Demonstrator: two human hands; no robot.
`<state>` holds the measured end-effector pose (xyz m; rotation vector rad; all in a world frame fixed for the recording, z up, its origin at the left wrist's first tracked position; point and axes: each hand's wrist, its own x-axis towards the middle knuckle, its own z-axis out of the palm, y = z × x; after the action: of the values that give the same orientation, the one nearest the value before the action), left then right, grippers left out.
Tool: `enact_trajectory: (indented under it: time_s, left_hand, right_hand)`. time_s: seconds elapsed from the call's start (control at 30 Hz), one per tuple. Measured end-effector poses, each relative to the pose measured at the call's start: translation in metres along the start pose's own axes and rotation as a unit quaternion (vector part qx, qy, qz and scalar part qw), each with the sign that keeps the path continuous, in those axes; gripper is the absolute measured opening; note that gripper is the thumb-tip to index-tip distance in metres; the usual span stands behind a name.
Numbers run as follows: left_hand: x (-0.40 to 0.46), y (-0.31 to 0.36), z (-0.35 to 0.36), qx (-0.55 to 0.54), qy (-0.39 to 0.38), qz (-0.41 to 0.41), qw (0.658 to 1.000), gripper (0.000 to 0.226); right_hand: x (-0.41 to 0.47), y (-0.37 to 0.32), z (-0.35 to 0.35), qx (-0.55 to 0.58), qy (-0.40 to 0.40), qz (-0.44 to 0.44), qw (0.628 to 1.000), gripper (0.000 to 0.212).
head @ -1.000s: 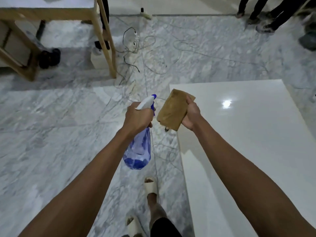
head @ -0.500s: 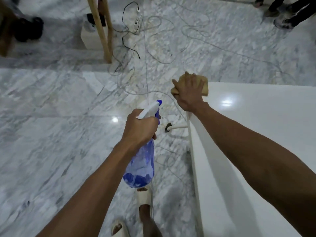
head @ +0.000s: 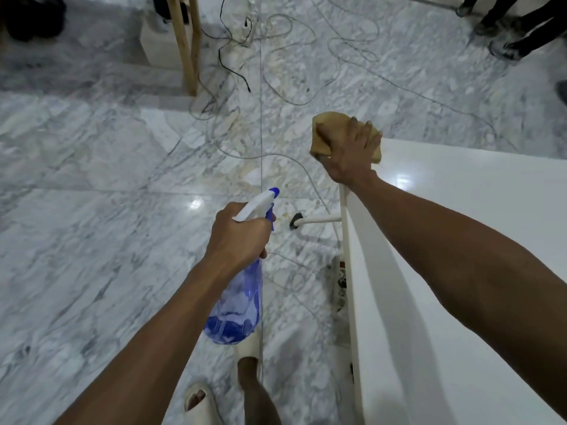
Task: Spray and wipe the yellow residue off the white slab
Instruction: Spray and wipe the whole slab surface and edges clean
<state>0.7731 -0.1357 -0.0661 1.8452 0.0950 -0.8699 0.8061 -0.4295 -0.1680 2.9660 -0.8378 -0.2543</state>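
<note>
Fingers (head: 359, 130) of right hand (head: 349, 154) spread flat, pressing tan cloth (head: 325, 133) onto far left corner of white slab (head: 460, 240); cloth overhangs corner edge. Right arm stretched forward over slab. Left hand (head: 239, 234) curled round neck of blue spray bottle (head: 236, 302), held over marble floor (head: 92, 210) left of slab, nozzle forward.

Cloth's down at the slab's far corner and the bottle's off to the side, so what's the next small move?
Probably drag the cloth back along the slab edge: the right hand already presses it flat at the corner, while the left hand holds the spray bottle over the floor.
</note>
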Motion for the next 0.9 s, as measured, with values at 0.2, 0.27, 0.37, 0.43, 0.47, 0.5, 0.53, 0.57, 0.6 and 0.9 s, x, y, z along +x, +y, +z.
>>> enact_trajectory:
  time_s: [0.2,0.27,0.37,0.43,0.47,0.5,0.53,0.57,0.6,0.9]
  left_hand:
    - [-0.008,-0.006,0.0,0.016,-0.007,-0.005,1.0,0.023]
    - [-0.011,-0.006,0.001,0.012,-0.008,-0.009,1.0,0.023]
    - [-0.015,-0.003,0.001,0.019,-0.017,-0.006,1.0,0.022]
    - [-0.018,0.0,0.001,0.018,-0.017,-0.001,1.0,0.021]
    - [-0.019,0.002,0.001,0.015,-0.016,0.002,1.0,0.02]
    - [-0.02,0.003,0.002,0.012,-0.016,0.005,1.0,0.02]
    - [-0.021,0.003,0.002,0.01,-0.015,0.009,1.0,0.021]
    - [-0.023,0.003,0.002,0.007,-0.015,0.011,1.0,0.022]
    - [-0.024,0.002,0.002,0.004,-0.017,0.012,1.0,0.023]
    - [-0.048,-0.015,-0.005,0.032,-0.016,0.017,0.999,0.017]
  right_hand:
    - [-0.004,0.005,-0.014,-0.046,0.004,-0.013,0.999,0.074]
    - [-0.008,0.009,-0.018,-0.079,0.007,-0.045,0.996,0.06]
    - [-0.014,0.009,-0.01,-0.083,0.0,-0.076,0.994,0.05]
    - [-0.021,0.006,-0.003,-0.06,0.003,-0.058,0.996,0.055]
    - [-0.026,0.005,0.002,-0.054,0.007,-0.054,0.997,0.058]
    - [-0.033,0.005,0.006,-0.052,0.013,-0.055,0.997,0.061]
    - [-0.04,0.005,0.01,-0.053,0.015,-0.057,0.997,0.064]
    - [-0.046,0.006,0.011,-0.053,0.017,-0.059,0.997,0.067]
    - [-0.051,0.006,0.011,-0.051,0.017,-0.056,0.997,0.07]
    - [-0.072,0.005,0.01,-0.005,0.009,-0.032,0.999,0.075]
